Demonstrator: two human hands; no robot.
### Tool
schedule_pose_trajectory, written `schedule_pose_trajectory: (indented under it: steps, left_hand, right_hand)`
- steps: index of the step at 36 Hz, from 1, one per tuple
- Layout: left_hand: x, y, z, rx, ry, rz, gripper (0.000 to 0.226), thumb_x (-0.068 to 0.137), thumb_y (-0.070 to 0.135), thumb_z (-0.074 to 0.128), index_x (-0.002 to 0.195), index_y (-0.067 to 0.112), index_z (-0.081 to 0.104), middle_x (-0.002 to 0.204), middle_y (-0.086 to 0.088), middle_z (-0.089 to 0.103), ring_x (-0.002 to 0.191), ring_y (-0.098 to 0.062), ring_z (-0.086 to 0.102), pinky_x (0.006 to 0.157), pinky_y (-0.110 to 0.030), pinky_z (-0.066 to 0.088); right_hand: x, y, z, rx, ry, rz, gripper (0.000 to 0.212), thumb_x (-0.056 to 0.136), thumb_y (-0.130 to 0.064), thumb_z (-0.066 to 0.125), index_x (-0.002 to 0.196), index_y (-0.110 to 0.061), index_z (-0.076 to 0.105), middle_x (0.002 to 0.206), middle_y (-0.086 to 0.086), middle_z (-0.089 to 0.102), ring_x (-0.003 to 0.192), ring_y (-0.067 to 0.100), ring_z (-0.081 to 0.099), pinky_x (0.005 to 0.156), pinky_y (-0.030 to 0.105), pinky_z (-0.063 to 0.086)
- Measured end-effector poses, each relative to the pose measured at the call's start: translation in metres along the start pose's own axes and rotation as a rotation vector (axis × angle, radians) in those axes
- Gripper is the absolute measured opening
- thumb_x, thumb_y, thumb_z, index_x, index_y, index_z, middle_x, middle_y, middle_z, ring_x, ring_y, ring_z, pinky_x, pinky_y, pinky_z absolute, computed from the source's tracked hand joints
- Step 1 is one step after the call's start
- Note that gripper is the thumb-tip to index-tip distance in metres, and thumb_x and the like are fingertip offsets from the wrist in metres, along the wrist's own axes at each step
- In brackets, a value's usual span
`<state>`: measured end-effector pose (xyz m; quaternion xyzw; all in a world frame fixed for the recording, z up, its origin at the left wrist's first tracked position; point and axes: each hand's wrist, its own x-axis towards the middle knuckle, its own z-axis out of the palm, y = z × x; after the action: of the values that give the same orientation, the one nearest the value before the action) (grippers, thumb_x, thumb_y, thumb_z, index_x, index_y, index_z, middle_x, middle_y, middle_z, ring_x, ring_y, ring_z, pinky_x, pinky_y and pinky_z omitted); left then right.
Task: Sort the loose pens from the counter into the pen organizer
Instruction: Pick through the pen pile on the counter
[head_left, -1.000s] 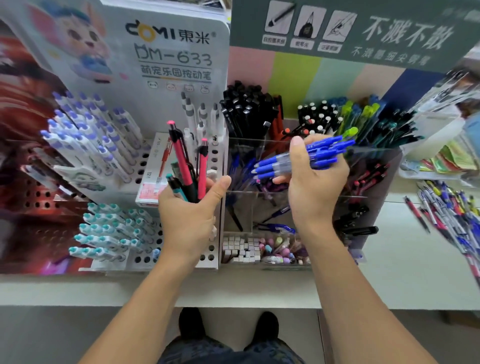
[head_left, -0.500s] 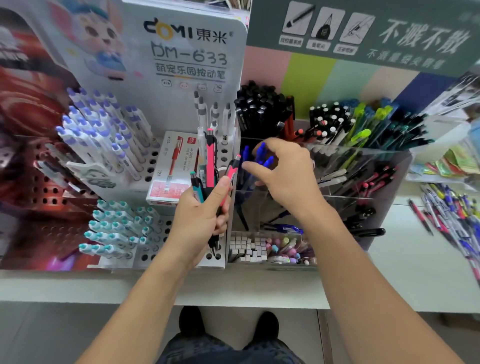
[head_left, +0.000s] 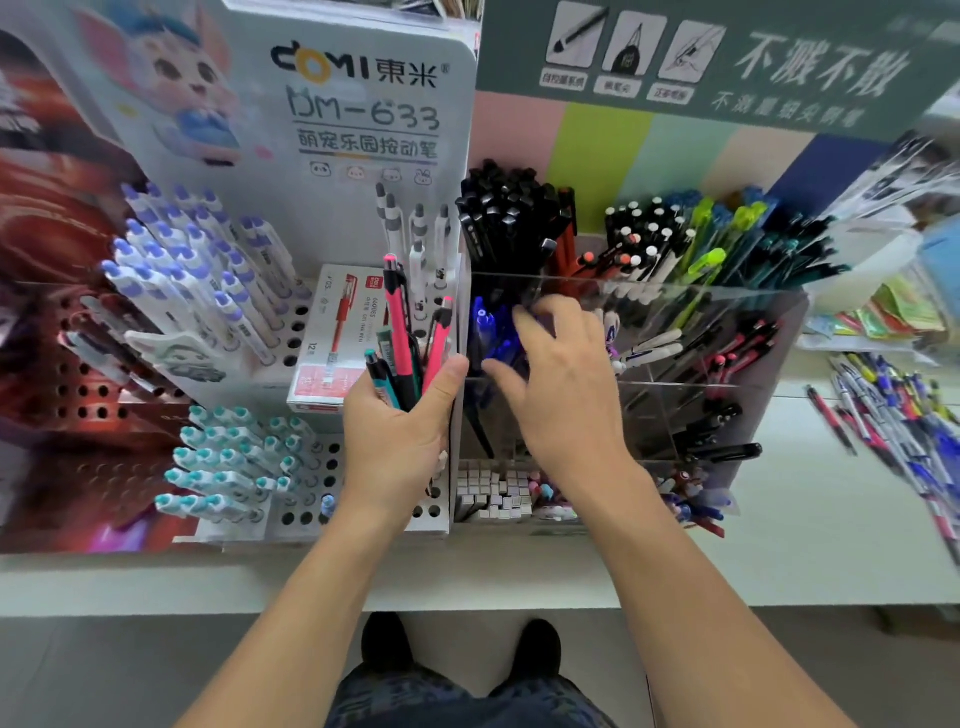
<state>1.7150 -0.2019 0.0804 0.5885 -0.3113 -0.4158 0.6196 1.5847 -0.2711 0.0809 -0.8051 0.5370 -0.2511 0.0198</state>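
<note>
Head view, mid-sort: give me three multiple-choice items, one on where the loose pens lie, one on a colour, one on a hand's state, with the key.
1. Where does the loose pen pile lie?
A. on the counter to the right of the clear organizer
B. on the floor
C. on the red pen box

2. What colour are the pens in the compartment at the right hand's fingers?
A. yellow
B. blue
C. white

3. What is the left hand doing?
A. resting flat on the counter
B. hanging idle
C. gripping a bunch of pens

Key: 1 A, the pile spreads over the counter at the right edge of the view. 2 B, blue barrels stand just under the fingers of the right hand. 3 C, thumb and fingers are curled round pink, teal and dark pens held upright.
</note>
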Motion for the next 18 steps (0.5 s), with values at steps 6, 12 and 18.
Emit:
schedule_pose_trajectory:
  steps: [6,12,18]
  left_hand:
    - [0.003,0.004,0.003,0.059,0.021,0.010,0.010,0.087,0.034,0.078,0.092,0.025,0.075,0.086,-0.005,0.075,0.084,-0.019,0.072,0.085,-0.052,0.060]
    - [0.000,0.000,0.002,-0.026,-0.006,-0.044,0.014,0.090,0.030,0.076,0.089,0.017,0.070,0.053,0.009,0.047,0.044,-0.010,0.040,0.049,-0.027,0.042]
    - [0.000,0.000,-0.001,0.009,-0.015,-0.029,0.014,0.089,0.029,0.077,0.083,0.025,0.065,0.057,0.019,0.056,0.053,-0.002,0.053,0.064,-0.028,0.046]
  right_hand:
    - [-0.004,0.010,-0.008,0.040,-0.023,0.145,0.053,0.084,-0.041,0.079,0.128,-0.015,0.064,0.119,0.003,0.065,0.121,0.028,0.051,0.112,0.035,0.030]
    - [0.016,0.002,-0.016,-0.079,-0.213,0.110,0.039,0.088,-0.041,0.075,0.119,-0.018,0.067,0.109,0.003,0.072,0.109,0.030,0.054,0.095,0.044,0.045]
    - [0.019,-0.013,-0.015,0.063,-0.121,0.002,0.049,0.080,-0.023,0.085,0.125,-0.017,0.066,0.108,0.004,0.071,0.099,0.029,0.060,0.087,0.048,0.051]
